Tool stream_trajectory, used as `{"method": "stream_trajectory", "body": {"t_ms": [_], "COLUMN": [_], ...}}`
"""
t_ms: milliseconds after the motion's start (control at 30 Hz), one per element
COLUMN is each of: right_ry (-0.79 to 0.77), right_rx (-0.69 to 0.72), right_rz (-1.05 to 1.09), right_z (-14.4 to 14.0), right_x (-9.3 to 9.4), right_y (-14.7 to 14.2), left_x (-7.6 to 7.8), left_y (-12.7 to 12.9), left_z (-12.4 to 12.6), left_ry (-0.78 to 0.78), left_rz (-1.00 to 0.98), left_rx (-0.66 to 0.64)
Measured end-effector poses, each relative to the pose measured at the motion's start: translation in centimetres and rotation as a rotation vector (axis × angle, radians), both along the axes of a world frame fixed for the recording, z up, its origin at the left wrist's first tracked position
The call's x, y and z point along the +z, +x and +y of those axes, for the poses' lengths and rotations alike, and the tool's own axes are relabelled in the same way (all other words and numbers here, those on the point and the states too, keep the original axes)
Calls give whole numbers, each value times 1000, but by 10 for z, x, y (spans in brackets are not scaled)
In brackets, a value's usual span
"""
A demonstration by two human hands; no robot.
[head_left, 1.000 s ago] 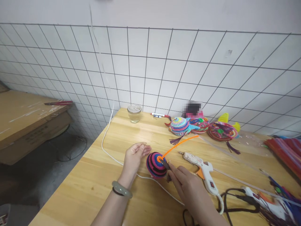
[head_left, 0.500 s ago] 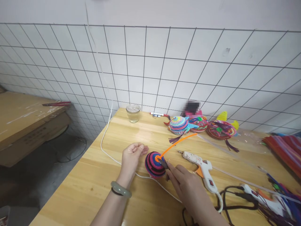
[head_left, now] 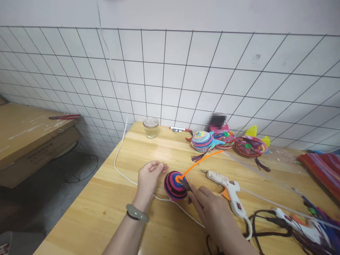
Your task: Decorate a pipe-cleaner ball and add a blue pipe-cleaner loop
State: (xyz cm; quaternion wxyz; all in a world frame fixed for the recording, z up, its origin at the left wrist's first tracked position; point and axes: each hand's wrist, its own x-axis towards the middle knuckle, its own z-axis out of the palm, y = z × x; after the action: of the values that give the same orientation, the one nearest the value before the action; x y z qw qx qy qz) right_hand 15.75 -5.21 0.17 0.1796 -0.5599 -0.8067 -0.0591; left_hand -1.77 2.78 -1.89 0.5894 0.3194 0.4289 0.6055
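A striped dome (head_left: pixel 174 186) of coiled pink, blue and black pipe cleaners sits on the wooden table (head_left: pixel 106 202). An orange pipe cleaner (head_left: pixel 200 161) coils at its top and sticks out up and to the right. My left hand (head_left: pixel 150 179) cups the dome's left side, with a green bangle on its wrist. My right hand (head_left: pixel 209 209) presses a small dark tool (head_left: pixel 184 184) against the orange coil on the dome.
A white glue gun (head_left: pixel 230 193) lies just right of the dome, a second one (head_left: pixel 294 221) at the far right among black cables. A glass jar (head_left: pixel 151 127), finished colourful coiled pieces (head_left: pixel 212 140), a pile of pipe cleaners (head_left: pixel 322 168) and a white cord (head_left: pixel 119 156) lie around.
The view has shifted a little; both hands and the dome stay together in nearly the same pose.
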Motion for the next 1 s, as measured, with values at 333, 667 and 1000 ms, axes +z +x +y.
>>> {"method": "stream_trajectory", "body": {"t_ms": [333,667,1000], "right_ry": [-11,-5,14], "right_rx": [-9,-5,3], "right_rz": [10,-10,-25], "right_z": [0,-1,-2], "right_x": [-1,0,-2], "right_y": [0,-2,-4], "left_x": [-3,0,2], "left_y": [0,2,1], "left_z": [0,0,-2], "left_ry": [43,29,-30], "left_rz": [-42,-70,-24], "left_rx": [-29,-79,-104]}}
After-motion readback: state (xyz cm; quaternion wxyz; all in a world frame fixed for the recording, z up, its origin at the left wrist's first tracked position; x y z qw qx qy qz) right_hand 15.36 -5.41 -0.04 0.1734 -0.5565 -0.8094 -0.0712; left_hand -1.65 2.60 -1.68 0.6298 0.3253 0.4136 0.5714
